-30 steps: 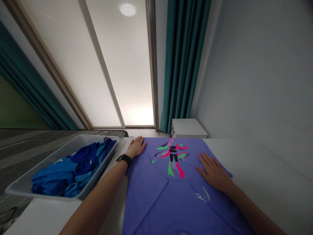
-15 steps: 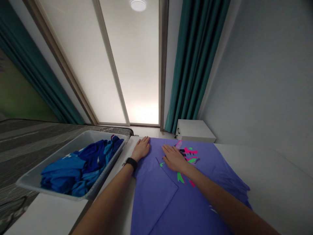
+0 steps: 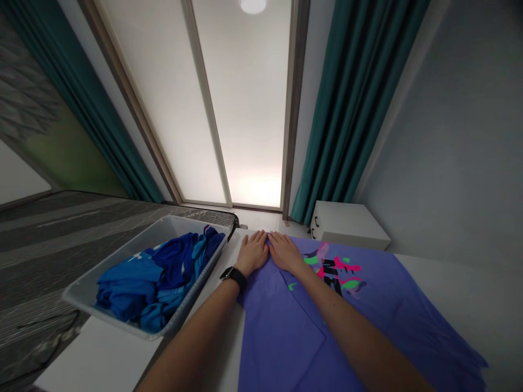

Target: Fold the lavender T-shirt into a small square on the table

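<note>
Your left hand (image 3: 253, 253) and right hand (image 3: 283, 252) lay flat, gripping nothing, on the shirt (image 3: 281, 340) at the far edge of the table (image 3: 457, 291). Spreading looked mostly done; rumpled right end seemed unfinished.

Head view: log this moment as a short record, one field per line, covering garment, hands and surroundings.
Garment: purple garment, spread on a white table
Print: multicoloured design, partly behind the right forearm
Left hand: left hand laid flat at the garment's far left corner
Right hand: right hand flat on the garment beside the left, fingertips touching or nearly so
Wrist: black watch on the left
Bin: translucent bin left of the garment
Bin contents: blue clothes
Background: white cabinet, teal curtain
</note>
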Demonstrator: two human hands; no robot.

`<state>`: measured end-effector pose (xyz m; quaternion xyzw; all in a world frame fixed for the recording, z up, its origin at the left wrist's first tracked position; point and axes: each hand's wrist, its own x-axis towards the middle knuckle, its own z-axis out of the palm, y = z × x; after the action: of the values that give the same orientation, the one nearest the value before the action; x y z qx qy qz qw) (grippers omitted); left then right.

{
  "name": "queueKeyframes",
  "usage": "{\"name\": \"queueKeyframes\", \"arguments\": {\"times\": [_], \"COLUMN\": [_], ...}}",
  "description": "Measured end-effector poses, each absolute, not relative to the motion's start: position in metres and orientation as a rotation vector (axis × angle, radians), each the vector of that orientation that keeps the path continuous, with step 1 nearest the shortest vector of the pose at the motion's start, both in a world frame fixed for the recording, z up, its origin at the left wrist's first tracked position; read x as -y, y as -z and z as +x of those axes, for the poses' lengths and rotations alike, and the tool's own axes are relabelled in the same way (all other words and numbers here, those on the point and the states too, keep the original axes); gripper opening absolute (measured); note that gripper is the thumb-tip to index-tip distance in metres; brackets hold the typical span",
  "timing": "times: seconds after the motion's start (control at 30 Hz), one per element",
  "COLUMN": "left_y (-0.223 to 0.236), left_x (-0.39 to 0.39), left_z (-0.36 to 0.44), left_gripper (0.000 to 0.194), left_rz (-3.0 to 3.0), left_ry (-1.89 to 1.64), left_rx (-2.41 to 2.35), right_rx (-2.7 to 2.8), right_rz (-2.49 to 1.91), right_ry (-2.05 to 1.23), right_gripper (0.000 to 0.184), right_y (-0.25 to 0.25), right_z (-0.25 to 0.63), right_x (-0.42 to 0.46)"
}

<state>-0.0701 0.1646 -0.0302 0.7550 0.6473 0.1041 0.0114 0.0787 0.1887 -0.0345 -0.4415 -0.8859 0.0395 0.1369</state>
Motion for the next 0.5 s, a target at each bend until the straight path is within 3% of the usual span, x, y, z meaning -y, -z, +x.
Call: {"name": "queueKeyframes", "arguments": {"times": [0.2,0.5], "left_y": [0.013,0.027], "left_x": [-0.174,-0.190], "left_z": [-0.092,-0.087], "left_gripper": [0.044,0.045], "left_rz": [2.349,2.405], "left_ry": [-0.353,-0.362], "left_rx": [-2.180,-1.944], "right_rx": [2.572,2.567], "right_rz": [-1.297,-1.297], "right_ry": [-0.121,-0.110], "right_gripper": [0.051,0.052], "right_y": [0.033,0.034], "right_z": [0.079,0.079], "right_x": [-0.187,-0.188]}}
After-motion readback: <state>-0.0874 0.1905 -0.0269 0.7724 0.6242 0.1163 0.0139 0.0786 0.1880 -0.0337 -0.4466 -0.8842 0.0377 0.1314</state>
